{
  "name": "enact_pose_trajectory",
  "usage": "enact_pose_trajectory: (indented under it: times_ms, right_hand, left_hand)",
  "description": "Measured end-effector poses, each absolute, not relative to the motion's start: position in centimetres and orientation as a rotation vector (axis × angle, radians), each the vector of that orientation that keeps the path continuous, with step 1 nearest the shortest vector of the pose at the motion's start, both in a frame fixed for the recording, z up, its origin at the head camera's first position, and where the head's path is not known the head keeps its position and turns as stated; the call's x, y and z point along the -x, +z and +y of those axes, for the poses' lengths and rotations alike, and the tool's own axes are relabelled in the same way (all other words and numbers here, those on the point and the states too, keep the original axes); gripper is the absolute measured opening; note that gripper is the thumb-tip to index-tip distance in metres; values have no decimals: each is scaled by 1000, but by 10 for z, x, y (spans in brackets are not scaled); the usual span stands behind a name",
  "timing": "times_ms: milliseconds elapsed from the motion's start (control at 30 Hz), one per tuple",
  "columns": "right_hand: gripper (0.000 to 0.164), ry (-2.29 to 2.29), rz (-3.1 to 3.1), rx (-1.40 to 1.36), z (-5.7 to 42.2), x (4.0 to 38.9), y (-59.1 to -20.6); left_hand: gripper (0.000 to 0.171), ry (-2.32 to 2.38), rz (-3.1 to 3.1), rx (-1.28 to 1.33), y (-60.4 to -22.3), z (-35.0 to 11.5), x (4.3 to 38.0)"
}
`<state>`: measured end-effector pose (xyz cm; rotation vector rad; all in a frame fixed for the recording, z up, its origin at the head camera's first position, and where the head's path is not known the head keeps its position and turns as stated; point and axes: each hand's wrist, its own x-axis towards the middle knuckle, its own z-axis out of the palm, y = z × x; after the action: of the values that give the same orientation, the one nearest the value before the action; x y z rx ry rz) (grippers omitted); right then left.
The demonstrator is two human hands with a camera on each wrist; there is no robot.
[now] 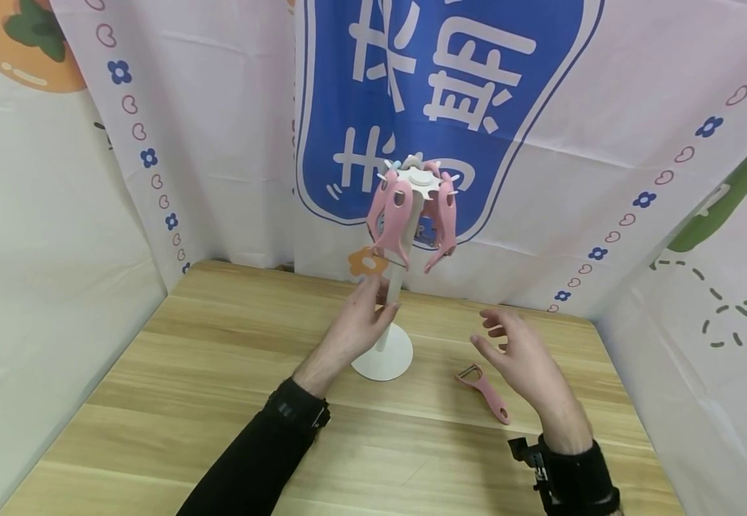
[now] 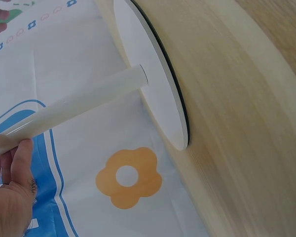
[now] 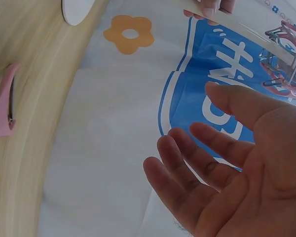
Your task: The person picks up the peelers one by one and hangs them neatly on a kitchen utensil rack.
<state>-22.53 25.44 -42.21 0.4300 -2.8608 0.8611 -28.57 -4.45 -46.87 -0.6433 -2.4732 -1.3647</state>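
A white stand (image 1: 399, 287) rises from a round base (image 1: 391, 369) on the wooden table. Its thin pole (image 2: 84, 98) is gripped between the thumb and fingers of my left hand (image 1: 357, 322). Several pink peelers (image 1: 397, 222) hang from the hooks of the white top (image 1: 420, 180). One more pink peeler (image 1: 492, 399) lies on the table to the right of the base, its blade end pointing away from me. Above and just beyond it is my right hand (image 1: 531, 362), fingers loosely bent and palm bare (image 3: 266, 182), touching nothing.
The wooden table (image 1: 218, 373) reaches back to a printed cloth (image 1: 238, 158) with a blue sign, which hangs close behind the stand. White cloth sides (image 1: 702, 358) border the table at left and right.
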Motion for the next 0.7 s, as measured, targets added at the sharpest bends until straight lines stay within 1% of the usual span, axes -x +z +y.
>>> enact_pose_trajectory:
  times_ms: [500, 700]
  right_hand:
    - [52, 886, -2979, -389, 264, 228, -447]
    - [52, 925, -3054, -331, 265, 232, -458]
  left_hand:
    - [20, -1328, -2483, 644, -468, -44, 286]
    - [20, -1330, -2485, 640, -468, -44, 286]
